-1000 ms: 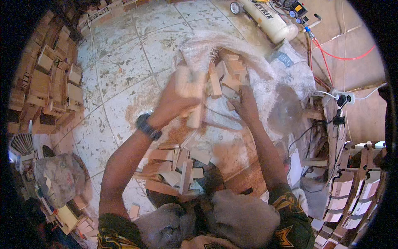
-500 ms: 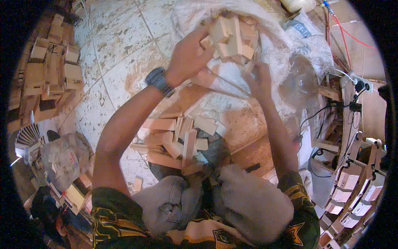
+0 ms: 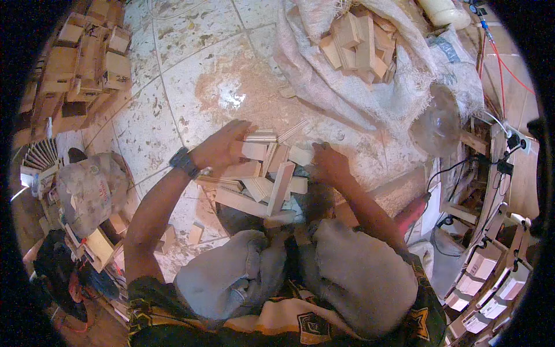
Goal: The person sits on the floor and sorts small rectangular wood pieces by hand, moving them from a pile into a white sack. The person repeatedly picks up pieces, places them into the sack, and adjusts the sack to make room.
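A loose pile of wooden blocks (image 3: 281,184) lies on the floor between my feet. My left hand (image 3: 222,146) is at the pile's far left side, with fingers and thumb apart around the end of a block (image 3: 254,151). On the right, my right hand (image 3: 329,165) has bent, loosely parted fingers beside a pale block (image 3: 300,155) at the pile's edge. Neither hand has lifted a block. Farther off, a white woven sack (image 3: 324,95) lies with its mouth spread, and more wooden blocks (image 3: 365,43) are heaped inside it.
Stacked wooden pieces (image 3: 87,63) stand at the far left, above a dusty bag (image 3: 87,188). Sawdust covers the tiled floor (image 3: 173,110). To the right are a clear round plastic thing (image 3: 437,120), black cables (image 3: 457,151), a red hose (image 3: 502,81) and a rack of clamped wood (image 3: 483,260).
Both hands have come back from the sack to the floor pile between my feet. The blocks they were at now lie in the sack. The view has shifted, too.
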Demonstrator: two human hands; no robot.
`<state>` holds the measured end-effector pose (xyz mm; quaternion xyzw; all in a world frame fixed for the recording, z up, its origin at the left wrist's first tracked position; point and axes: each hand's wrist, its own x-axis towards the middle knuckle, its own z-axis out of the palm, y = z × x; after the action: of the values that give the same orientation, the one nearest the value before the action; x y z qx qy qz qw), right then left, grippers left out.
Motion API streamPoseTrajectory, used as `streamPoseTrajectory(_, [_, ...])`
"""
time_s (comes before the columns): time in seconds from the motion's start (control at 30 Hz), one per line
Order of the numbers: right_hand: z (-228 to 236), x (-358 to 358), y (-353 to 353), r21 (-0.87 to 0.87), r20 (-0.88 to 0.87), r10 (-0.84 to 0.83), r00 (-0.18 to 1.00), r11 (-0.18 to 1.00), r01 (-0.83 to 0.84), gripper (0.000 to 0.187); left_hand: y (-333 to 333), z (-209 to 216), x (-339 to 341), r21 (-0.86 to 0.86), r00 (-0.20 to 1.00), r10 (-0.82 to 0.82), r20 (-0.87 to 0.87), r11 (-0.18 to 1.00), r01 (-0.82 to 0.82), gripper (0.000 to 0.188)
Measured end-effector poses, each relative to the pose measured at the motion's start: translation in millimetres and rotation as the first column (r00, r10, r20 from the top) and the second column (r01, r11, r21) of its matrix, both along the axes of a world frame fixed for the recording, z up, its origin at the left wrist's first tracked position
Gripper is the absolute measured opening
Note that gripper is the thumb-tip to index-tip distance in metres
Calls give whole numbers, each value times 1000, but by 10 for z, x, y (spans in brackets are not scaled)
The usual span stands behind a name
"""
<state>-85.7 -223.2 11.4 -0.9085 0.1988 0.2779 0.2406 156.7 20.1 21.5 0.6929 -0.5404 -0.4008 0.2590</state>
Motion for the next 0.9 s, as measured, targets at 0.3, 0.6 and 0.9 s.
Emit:
streamPoseTrajectory(0.3, [153,-215,156,189,193,-273,942,953,238,42,-602,-247,82,191,939,-344,25,923,333,72])
streamPoseTrajectory(0.6, [836,-75,-777,730,267,-880,393,451,514,31,-420,-282,35,94,984,-134,-121,985,146,62])
streamPoseTrajectory(0.9, [-28,-579,-168,126,119,-459,881,887,445,66,-41,-314,-170,242,905,248,-346,955,-170,65])
